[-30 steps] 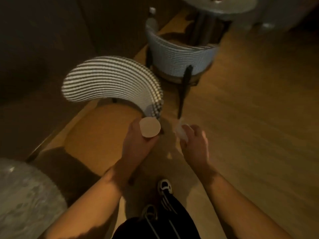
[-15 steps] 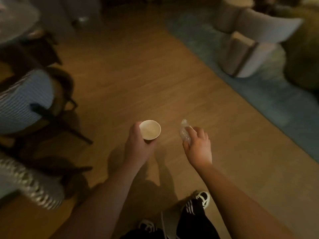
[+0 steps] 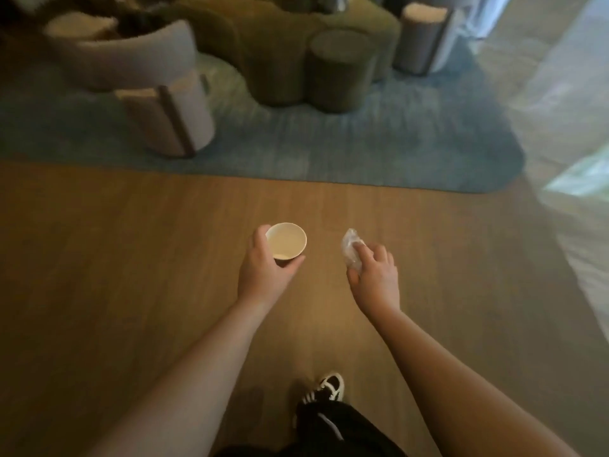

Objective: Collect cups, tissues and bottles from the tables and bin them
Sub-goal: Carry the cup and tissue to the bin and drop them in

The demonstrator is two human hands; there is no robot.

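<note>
Left hand [image 3: 263, 275]: grip clamped around a paper cup [image 3: 286, 240], thumb on the near-left wall, fingers wrapped under the far-right side. Cup upright, mouth open to the camera, pale inside; contents cannot be told. Right hand [image 3: 374, 278]: grip closed on a crumpled clear wrapper or tissue [image 3: 351, 247], pinched between thumb and fingertips, the material sticking up toward 11 o'clock from the knuckles. Which of the two it is cannot be told.

Both items are held in the air above the wooden floor [image 3: 131, 291], cup at 9 o'clock of the wrapper, apart from it.

At 6 o'clock, a black-and-white shoe [image 3: 329, 387] and dark trouser leg [image 3: 333, 427]. At 12 o'clock, a blue rug [image 3: 362, 153] carrying an olive sofa [image 3: 296, 37] and a pale armchair [image 3: 138, 67], all blurred.
</note>
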